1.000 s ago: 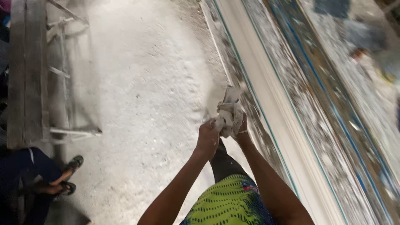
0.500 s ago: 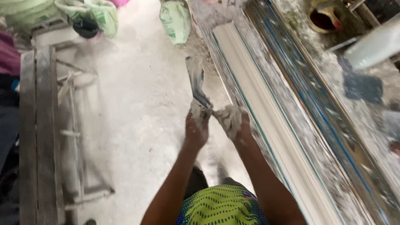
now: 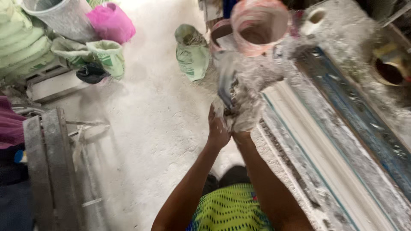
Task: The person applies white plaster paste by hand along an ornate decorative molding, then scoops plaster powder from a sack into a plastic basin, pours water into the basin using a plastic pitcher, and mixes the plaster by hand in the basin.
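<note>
Both my arms reach forward over a dusty white floor. My left hand [image 3: 218,128] and my right hand [image 3: 244,124] are pressed together around a grey-white rag or glove [image 3: 233,96] caked in plaster; it stands up from my fists and is blurred. My right hand looks covered by the whitish cloth, so its fingers are hidden. Just right of my hands runs a long white moulded strip [image 3: 325,162] on a plaster-crusted bench.
A pink-rimmed bucket [image 3: 259,28] stands ahead beside a green-white sack [image 3: 192,51]. More sacks [image 3: 107,55], a pink bag [image 3: 111,21] and a grey tub [image 3: 60,15] sit at far left. A metal frame [image 3: 51,162] lies left. A brown pot [image 3: 387,68] sits right.
The view has tilted up and forward, bringing the buckets and sacks into sight. My hands have stayed together on the rag, which has shifted from hanging loose to bunched upright.
</note>
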Available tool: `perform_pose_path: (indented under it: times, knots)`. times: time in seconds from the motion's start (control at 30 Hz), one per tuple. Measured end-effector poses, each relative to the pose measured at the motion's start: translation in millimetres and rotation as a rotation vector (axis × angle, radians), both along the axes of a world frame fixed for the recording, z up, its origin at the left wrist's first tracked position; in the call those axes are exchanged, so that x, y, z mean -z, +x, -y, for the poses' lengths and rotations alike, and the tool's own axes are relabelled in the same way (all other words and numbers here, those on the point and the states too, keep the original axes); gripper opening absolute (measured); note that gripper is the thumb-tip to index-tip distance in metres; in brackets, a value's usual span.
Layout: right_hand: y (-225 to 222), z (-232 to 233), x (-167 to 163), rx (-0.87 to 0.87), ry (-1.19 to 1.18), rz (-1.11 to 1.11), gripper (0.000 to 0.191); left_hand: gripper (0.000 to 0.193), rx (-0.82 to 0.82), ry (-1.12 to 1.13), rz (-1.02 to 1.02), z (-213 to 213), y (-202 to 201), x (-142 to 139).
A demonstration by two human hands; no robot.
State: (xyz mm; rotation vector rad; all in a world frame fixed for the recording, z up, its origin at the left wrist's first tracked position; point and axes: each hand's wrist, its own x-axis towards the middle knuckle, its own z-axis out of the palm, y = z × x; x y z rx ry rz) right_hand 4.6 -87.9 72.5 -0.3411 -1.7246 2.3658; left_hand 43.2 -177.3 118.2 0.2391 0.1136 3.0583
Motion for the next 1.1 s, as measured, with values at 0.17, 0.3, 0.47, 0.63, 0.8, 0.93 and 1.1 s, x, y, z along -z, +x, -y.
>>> perform_pose_path:
  times: [0.17, 0.3, 0.47, 0.63, 0.8, 0.93, 1.1]
  knots:
    - [-111.1, 43.7, 7.7, -0.268, 0.236, -0.166, 0.084, 0.035, 0.055, -0.342, 0.298, 81.2, -96.9, -8.9]
    - [-201.9, 46.0, 33.0, -0.627, 0.526, -0.17, 0.084, 0.033, -0.177, -1.365, -0.017, 179.4, -192.5, 1.1]
    - [-271.6, 117.6, 94.5, -1.172, 0.718, -0.038, 0.084, 0.036, 0.107, -0.949, 0.285, 232.2, -322.3, 28.4]
    - [-378.7, 204.1, 123.4, -1.22, 0.654, -0.007, 0.083, 0.039, 0.446, -0.824, 0.381, 232.6, -426.4, 30.6]
    - [-472.1, 241.3, 130.4, -0.798, 0.654, 0.064, 0.083, 0.044, 0.473, -0.674, 0.331, 282.8, -501.8, 37.4]
    - [-514.3, 271.6, 133.9, -0.616, 0.739, 0.128, 0.084, 0.034, 0.325, -0.728, 0.508, 331.5, -558.8, 77.8]
    - [-527.8, 360.8, 144.4, -0.512, 0.849, 0.078, 0.084, 0.036, -0.006, -1.158, 0.387, 370.8, -619.6, 133.4]
